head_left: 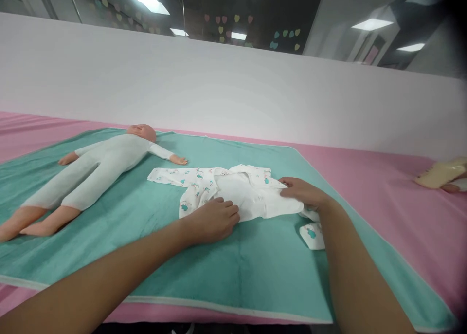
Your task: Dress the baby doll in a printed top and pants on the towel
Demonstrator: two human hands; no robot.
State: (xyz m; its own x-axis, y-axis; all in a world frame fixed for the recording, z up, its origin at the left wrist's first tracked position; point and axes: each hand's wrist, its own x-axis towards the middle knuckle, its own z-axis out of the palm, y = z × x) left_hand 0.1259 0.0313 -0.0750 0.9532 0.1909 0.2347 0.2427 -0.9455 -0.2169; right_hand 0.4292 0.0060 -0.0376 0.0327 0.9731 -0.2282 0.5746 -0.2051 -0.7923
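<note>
A white baby shirt (pixel 233 190) with teal and red prints lies spread open in front of me, its plain inner side facing up. One sleeve reaches out to the left; the other is bunched under my right forearm. My left hand (pixel 213 220) is on the shirt's near lower edge, its fingers curled closed on the cloth. At the shirt's right side, my right hand (pixel 301 192) pinches the fabric between thumb and fingers. To the left, a baby doll (pixel 105 161) in a white bodysuit lies on its back, apart from both hands.
Beneath the shirt and doll is a teal cloth (pixel 204 275) with pale edging, laid over a pink cover (pixel 365 178). A white wall panel (pixel 219 85) rises behind, with dark glass above it. A beige object (pixel 441 173) sits at the far right edge.
</note>
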